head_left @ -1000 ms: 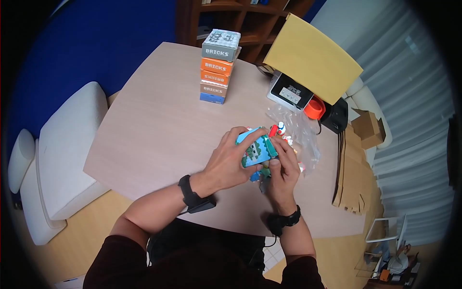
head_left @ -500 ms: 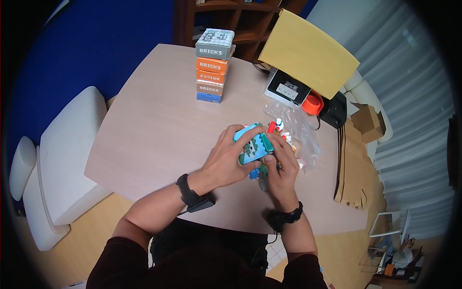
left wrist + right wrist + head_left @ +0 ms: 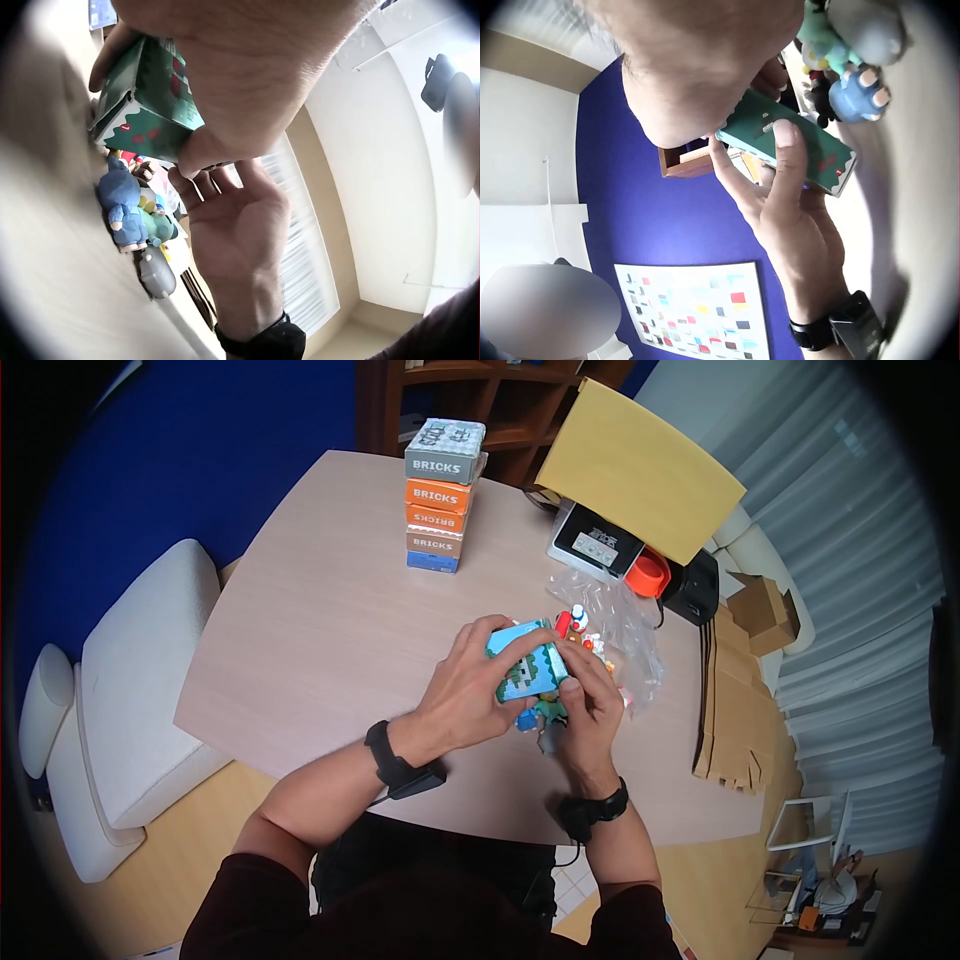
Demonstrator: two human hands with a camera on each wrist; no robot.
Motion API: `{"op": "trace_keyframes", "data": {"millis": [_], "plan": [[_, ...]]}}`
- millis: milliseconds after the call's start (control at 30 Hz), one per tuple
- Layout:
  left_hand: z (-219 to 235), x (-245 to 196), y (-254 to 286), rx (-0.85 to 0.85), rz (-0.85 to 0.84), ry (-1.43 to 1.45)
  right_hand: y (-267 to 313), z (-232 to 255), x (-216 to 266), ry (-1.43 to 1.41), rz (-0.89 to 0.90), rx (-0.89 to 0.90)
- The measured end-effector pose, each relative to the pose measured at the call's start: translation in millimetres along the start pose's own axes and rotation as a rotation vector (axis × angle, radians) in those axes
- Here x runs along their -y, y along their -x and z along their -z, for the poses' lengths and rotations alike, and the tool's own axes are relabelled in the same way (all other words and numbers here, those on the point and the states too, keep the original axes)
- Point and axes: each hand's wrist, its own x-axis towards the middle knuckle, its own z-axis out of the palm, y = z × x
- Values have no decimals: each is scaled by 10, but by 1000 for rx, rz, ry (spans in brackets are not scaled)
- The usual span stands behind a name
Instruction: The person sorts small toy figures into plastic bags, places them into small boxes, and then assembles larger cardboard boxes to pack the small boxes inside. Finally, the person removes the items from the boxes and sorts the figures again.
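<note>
Gripping a blue-and-green box (image 3: pixel 524 672), the left hand (image 3: pixel 458 688) comes at it from its left, with the thumb along the near edge and the fingers over the far side. From my end I see the right hand (image 3: pixel 590 712) at the box's right end, fingers bent toward it and thumb by the near corner; I can't tell whether it pinches the box or only rests against it. The box is between the two hands, above the tabletop (image 3: pixel 300 630), tilted, with a pixel-style picture on its upper face.

Just below the box and between the hands, I make out a blue figurine (image 3: pixel 121 202), a mint-green figurine (image 3: pixel 156 227) and a grey figurine (image 3: pixel 157 273), close together. More small toys, partly hidden by the right hand, lie just beyond it beside a clear plastic bag (image 3: pixel 630 635).

Well beyond the left hand, I have a stack of boxes (image 3: pixel 437 510), grey on top, then two orange, a brown and a blue, several lettered BRICKS. Past the right hand are a large yellow panel (image 3: pixel 645 470), a labelled black-and-white device (image 3: pixel 597 546) and an orange-red object (image 3: pixel 648 574). Farther right of that hand, I see flattened cardboard (image 3: pixel 733 710) and an open carton (image 3: pixel 764 615). A white seat (image 3: pixel 150 670) is well left of both hands.
</note>
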Motion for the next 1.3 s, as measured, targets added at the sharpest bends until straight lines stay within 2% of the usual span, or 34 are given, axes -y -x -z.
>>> {"op": "trace_keyframes", "data": {"millis": [233,567,733,867,1300], "plan": [[0,-5,1,-47,-14,22,10,-31,13,181,162,45],[-32,26,-13,-58,-44,87,21,-49,102,246,167,9],[-39,50,-12,-84,-84,84,-1,-4,49,208,244,19],[-86,115,-35,-128,-174,108,-8,17,98,209,221,28],[-110,110,-42,-139,-224,37,-6,70,174,102,180,64]]}}
